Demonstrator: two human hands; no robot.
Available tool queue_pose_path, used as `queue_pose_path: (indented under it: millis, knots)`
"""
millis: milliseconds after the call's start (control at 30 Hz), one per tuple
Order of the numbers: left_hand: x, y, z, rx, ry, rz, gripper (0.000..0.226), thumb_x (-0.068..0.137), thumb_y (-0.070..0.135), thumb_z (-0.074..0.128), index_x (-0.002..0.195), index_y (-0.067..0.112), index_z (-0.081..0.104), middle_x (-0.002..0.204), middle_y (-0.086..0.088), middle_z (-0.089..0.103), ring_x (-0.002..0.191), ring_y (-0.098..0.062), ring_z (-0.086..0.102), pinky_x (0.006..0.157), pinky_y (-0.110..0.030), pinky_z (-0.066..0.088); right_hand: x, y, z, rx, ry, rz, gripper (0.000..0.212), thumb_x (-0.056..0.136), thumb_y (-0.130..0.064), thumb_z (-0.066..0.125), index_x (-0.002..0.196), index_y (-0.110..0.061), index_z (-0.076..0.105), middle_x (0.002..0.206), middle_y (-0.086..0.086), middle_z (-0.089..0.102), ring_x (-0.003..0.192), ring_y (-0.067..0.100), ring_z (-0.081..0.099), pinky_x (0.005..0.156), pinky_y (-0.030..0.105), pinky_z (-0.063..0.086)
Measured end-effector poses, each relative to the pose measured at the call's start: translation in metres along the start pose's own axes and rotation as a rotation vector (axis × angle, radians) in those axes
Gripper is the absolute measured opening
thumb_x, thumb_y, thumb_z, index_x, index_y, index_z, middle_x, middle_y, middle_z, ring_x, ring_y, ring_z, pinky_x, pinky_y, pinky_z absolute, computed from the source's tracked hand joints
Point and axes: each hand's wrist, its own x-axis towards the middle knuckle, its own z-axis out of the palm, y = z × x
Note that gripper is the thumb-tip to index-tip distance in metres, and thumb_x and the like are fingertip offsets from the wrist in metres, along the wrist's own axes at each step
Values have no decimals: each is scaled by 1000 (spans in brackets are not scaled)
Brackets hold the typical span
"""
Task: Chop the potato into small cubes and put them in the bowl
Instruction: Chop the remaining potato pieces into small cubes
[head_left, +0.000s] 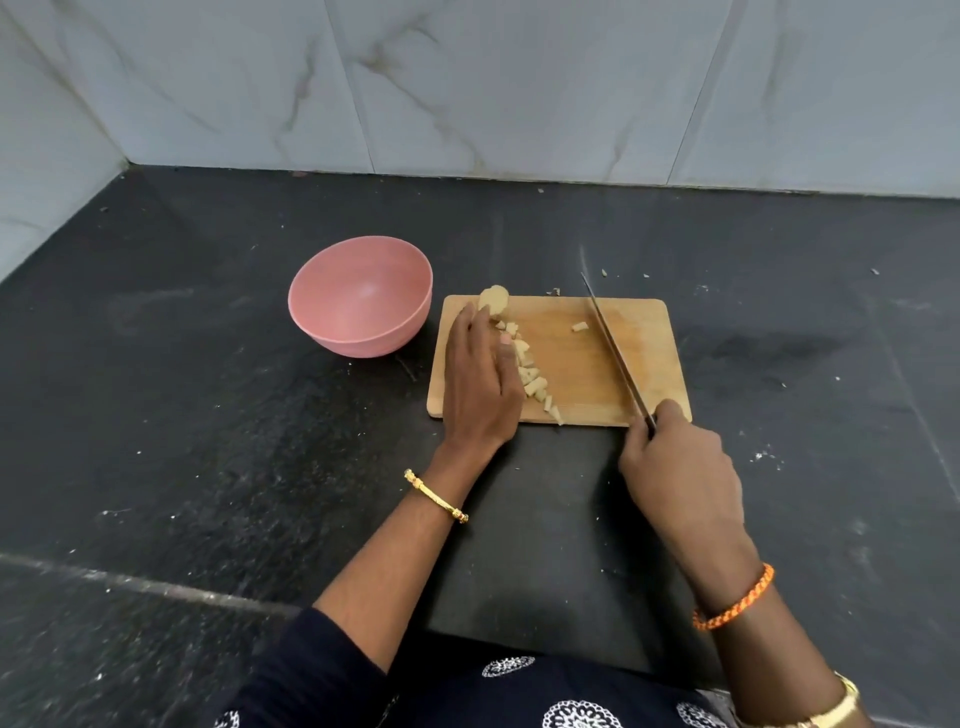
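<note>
Potato cubes (530, 374) line the cutting board's (582, 364) left side under the left hand's (480, 384) straight, relaxed fingers. The right hand (680, 473), off the board's near edge, clamps the knife (615, 353), blade angled over the board. The pink bowl (361, 304) stands just left of the board.

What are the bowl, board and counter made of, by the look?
Bowl: likely matte pink plastic, uniform colour with a soft sheen.
Cutting board: wood or bamboo, visible grain and knife marks.
Counter: dark stone, probably granite, speckled with a dull polish.

Left hand (480, 384) reaches forward palm-down, fingers extended and close together, forearm angling in from below, while the right hand (678, 470) sits curled tight in a grip, wrist bent, forearm stretching back toward the body
</note>
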Motion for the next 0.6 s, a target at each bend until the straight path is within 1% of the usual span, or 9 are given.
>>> queue_pose_path:
  millis: [100,167,200,233,300,333,400,500,600]
  knots:
    - [4,1,-2,-130,39,-19,51,91,29,25,134,6,37,137,-11,43,129,-23,38,109,-43,31,0,-2,3,-68,-58,-21,20,102,-29,30,93,-13,38,84,9,46,74,29,44,66,37,37]
    - [5,1,-6,-174,20,-7,50,90,25,31,135,5,35,137,-10,43,129,-22,38,108,-44,31,-5,-8,6,-88,-88,-63,19,103,-29,29,93,-14,36,84,7,42,74,29,43,65,36,36]
    - [4,0,-9,-167,-3,7,53,90,28,33,137,5,33,139,-11,40,132,-23,35,109,-44,29,-7,-10,7,-89,-103,-87,19,103,-30,29,94,-14,36,84,7,43,75,30,46,65,36,37]
    - [2,0,-12,-132,-37,32,59,89,36,34,139,6,29,143,-12,35,135,-24,29,112,-45,25,-9,-12,7,-84,-119,-107,20,103,-31,30,94,-15,37,85,7,45,77,30,50,66,36,39]
    - [-4,0,-16,45,-132,108,81,83,53,39,146,9,12,153,-12,13,144,-24,7,119,-44,6,-12,-12,7,-39,-131,-122,22,101,-34,34,93,-16,42,85,7,50,83,33,58,68,37,45]
    - [-8,0,-17,161,-179,155,94,79,60,42,148,11,2,156,-10,0,145,-21,-6,118,-43,-5,-13,-11,6,4,-117,-122,23,100,-35,36,89,-15,44,83,7,52,83,34,59,69,38,47]
    - [-13,5,-20,366,-232,235,116,69,75,48,147,14,-11,156,-6,-16,143,-18,-19,113,-45,-16,-13,-6,4,119,-47,-100,24,98,-33,41,82,-15,44,74,7,52,76,36,57,67,38,47]
    - [-13,10,-16,546,-243,285,132,55,89,47,147,13,-11,155,-8,-18,143,-22,-20,112,-52,-14,-7,1,2,245,42,-47,26,98,-28,43,79,-11,45,68,9,53,69,35,57,63,40,49]
    - [-9,9,-9,618,-245,293,130,55,92,42,148,15,-6,156,-10,-13,144,-23,-16,113,-57,-3,1,5,0,288,63,-31,28,98,-28,43,78,-8,47,69,11,56,65,32,57,59,40,50]
